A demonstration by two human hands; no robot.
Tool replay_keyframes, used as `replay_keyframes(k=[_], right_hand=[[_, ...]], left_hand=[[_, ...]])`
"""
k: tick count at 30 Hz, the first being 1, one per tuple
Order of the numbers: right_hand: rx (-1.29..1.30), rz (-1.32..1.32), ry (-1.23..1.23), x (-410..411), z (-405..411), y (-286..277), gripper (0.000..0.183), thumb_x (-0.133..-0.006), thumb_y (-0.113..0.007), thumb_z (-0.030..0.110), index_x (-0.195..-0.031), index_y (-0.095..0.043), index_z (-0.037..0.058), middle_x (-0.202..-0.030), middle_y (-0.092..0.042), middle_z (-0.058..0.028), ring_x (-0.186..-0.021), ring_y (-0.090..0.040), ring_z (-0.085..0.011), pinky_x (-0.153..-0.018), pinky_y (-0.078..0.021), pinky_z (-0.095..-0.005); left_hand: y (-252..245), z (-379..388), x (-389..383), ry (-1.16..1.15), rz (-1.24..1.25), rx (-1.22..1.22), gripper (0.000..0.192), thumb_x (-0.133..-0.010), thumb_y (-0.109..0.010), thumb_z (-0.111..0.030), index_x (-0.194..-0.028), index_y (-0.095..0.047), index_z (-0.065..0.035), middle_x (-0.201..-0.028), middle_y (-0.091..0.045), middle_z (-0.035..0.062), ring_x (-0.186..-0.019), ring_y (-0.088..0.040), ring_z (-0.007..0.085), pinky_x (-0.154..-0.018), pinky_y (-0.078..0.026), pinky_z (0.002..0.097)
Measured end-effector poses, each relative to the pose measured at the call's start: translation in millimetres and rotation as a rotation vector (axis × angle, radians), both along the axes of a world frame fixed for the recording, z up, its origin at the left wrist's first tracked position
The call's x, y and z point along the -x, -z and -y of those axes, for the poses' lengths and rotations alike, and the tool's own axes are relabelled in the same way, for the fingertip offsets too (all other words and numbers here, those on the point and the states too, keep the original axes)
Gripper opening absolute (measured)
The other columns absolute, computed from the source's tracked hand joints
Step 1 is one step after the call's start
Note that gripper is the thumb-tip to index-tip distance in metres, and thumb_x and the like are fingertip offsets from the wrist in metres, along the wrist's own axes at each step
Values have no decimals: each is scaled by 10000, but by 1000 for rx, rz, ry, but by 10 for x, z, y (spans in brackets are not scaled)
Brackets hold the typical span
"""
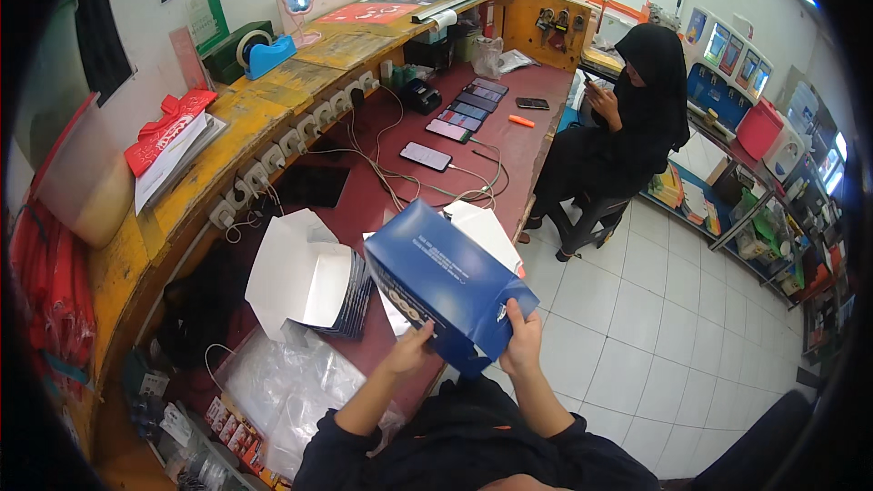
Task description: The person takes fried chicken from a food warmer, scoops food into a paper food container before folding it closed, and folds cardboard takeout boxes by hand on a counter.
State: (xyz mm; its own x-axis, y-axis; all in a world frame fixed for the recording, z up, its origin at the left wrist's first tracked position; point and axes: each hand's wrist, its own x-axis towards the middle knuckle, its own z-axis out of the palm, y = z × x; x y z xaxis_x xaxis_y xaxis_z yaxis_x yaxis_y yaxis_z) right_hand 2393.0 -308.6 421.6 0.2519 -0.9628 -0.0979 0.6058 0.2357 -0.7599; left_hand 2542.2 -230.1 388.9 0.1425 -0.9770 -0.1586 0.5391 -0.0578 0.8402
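Observation:
Both hands hold a blue printed cardboard box (436,262) over the front of the dark red desk. My left hand (409,348) grips its near left edge, the thumb on the printed side. My right hand (522,337) pinches the flap at the box's right end. Pale writing runs across the upper face. Left of it stands a nested stack of open boxes (324,283), white inside, with a flap raised. Behind the blue box, a white cardboard piece (481,232) is partly covered. Clear plastic bags (286,382) lie to the left of my left forearm.
Several smartphones (426,156) lie on the desk (382,126) among white charging cables (389,170). A black tablet (314,185) rests near the row of plug adapters (293,143). A seated person (614,109) handles a phone at the right. A tape dispenser (268,56) stands on the ledge.

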Motion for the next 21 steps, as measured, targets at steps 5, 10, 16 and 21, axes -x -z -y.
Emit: replay_keyframes(k=[5, 10, 16, 21], right_hand=[[219, 157, 237, -174, -147, -109, 253, -793, -541, 45, -1030, -462, -1, -995, -504, -61, -904, -491, -143, -794, -392, -260], [222, -220, 307, -228, -170, -41, 297, -785, -565, 73, -1045, -453, -13, -988, -501, -69, -911, -463, -130, -808, -369, -266], [-171, 263, -225, 182, 278, -256, 273, -815, -486, 111, -1069, -460, 13, -1012, -526, -77, -926, -508, -163, -785, -406, -304], [65, 29, -127, 103, 182, -180, 166, -763, -547, 34, -921, -501, 49, -869, -564, -44, -780, -544, -139, -675, -425, -253]], left_hand=[[-330, 4, 194, 339, -1301, 319, 354, -890, -302, -330, -976, -467, -28, -709, -500, 37, -504, -419, 95, -432, -340, 254], [-380, 117, 454, -163, -56, 271, 191, -806, -528, -153, -937, -455, -36, -647, -460, -2, -459, -427, 87, -448, -377, 205], [-418, 186, 37, -301, 465, 292, 123, -778, -557, -82, -875, -529, -13, -703, -554, 46, -569, -519, 107, -519, -424, 213], [-226, 170, 2, -359, 816, 220, 121, -786, -550, -90, -877, -535, -12, -730, -568, 46, -583, -534, 105, -539, -432, 215]])
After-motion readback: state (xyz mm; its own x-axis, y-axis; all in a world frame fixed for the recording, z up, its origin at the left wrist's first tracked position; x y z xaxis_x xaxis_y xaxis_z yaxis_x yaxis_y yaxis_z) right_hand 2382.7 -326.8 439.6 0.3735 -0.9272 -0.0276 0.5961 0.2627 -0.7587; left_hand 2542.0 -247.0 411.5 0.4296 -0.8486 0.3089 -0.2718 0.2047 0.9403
